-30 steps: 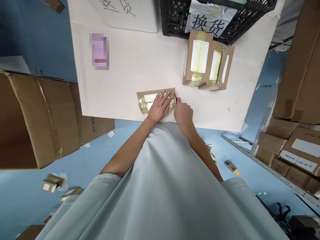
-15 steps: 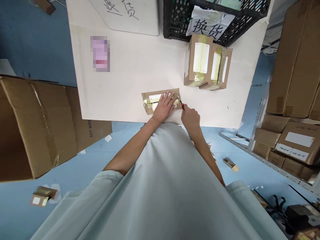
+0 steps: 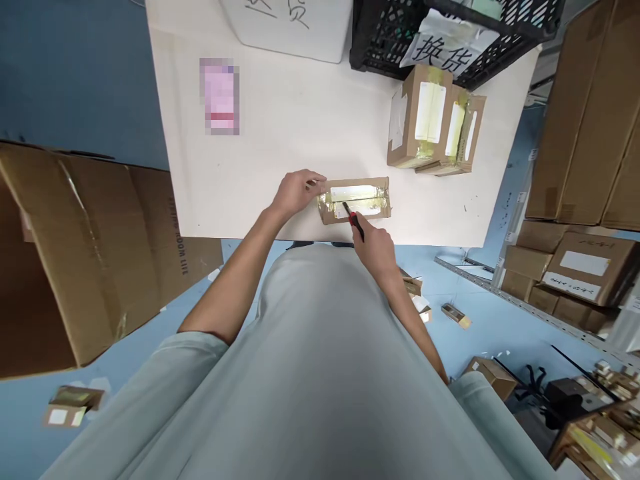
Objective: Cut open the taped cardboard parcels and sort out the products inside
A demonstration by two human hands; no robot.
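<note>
A small taped cardboard box (image 3: 367,200) with white labels lies flat near the front edge of the white table. My left hand (image 3: 297,193) is closed on its left end, thumb and fingers at the upper left corner. In my right hand (image 3: 376,252) is a red and black utility knife (image 3: 355,220). Its tip meets the taped middle of the box's top; how deep the blade sits cannot be made out.
Two taped cardboard boxes (image 3: 420,117) stand at the back right, against a black plastic crate (image 3: 377,40). A pink blurred item (image 3: 220,97) lies at the left. A large open carton (image 3: 100,260) flanks the table, and stacked cartons (image 3: 575,267) fill the right shelf.
My left hand has shifted from on top of the box to its left end. The knife has moved from the right end to the middle of the top. The view has shifted somewhat.
</note>
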